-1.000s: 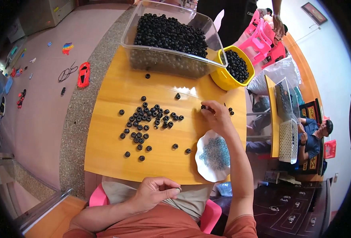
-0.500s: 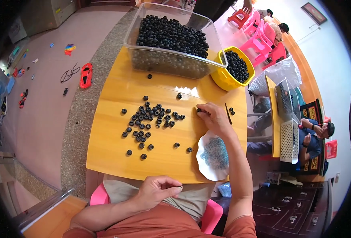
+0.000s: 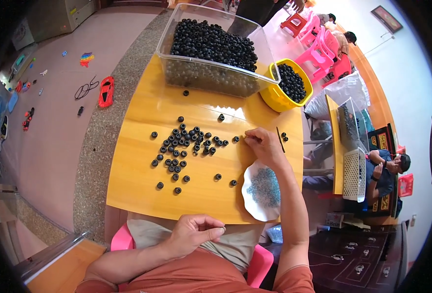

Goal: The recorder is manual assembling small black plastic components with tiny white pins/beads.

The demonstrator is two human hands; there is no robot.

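Note:
My left hand is near the table's front edge, above my lap. Its thumb and forefinger pinch together on something small at their tips, too small to name. Over the right part of the table is my right hand, its fingers drawn together; whatever they hold, if anything, is hidden. A small black ring-shaped part lies just left of its fingertips, apart from them. Many similar black parts are scattered across the middle of the table. Below my right hand stands a white scalloped dish of small clear bluish pieces, partly behind my forearm.
A clear plastic bin heaped with black parts stands at the back, beside a yellow basket of more. A thin dark stick lies by my right wrist. Another person sits at a table to the right. Toys like a red car lie on the floor.
The black part that was at my right fingertips now lies on the table, and those fingers have drawn slightly right of it. My left hand has hardly moved.

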